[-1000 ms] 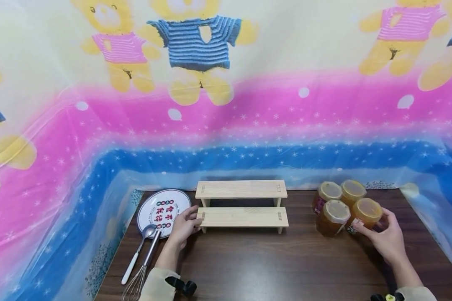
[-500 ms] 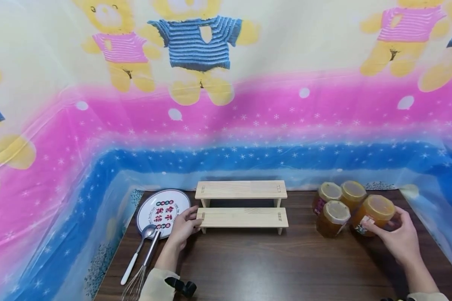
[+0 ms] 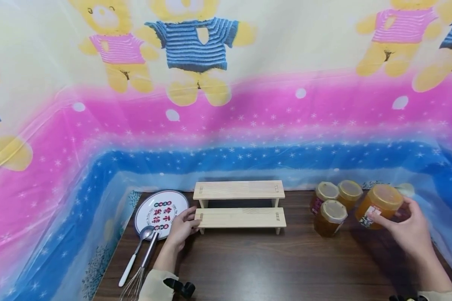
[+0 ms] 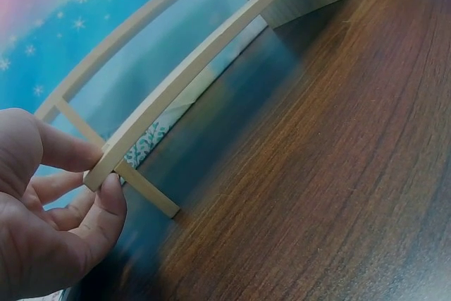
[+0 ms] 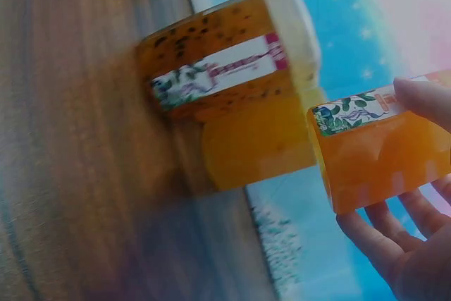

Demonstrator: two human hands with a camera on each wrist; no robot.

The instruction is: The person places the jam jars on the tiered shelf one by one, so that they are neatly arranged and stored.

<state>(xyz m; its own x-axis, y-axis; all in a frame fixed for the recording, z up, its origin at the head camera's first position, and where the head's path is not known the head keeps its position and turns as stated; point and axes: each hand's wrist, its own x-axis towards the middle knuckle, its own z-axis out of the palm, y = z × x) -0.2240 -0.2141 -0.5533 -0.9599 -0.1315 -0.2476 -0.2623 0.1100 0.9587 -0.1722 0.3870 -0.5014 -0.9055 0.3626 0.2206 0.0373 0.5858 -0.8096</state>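
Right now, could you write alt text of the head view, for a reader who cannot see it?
A person's right grip holds an orange jar above a wooden table, beside three other jars, while the left grip holds the left end of a two-step wooden stand. At the left are a plate, spoon and whisk; teddy-bear cloth hangs behind.

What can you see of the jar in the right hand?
See-through jar, glass or plastic, can't tell which; orange contents, yellowish lid, label with leaf print. Roughly upright, lid up, held above the table, beside three other jars. The right hand grips its sides, thumb on the label.
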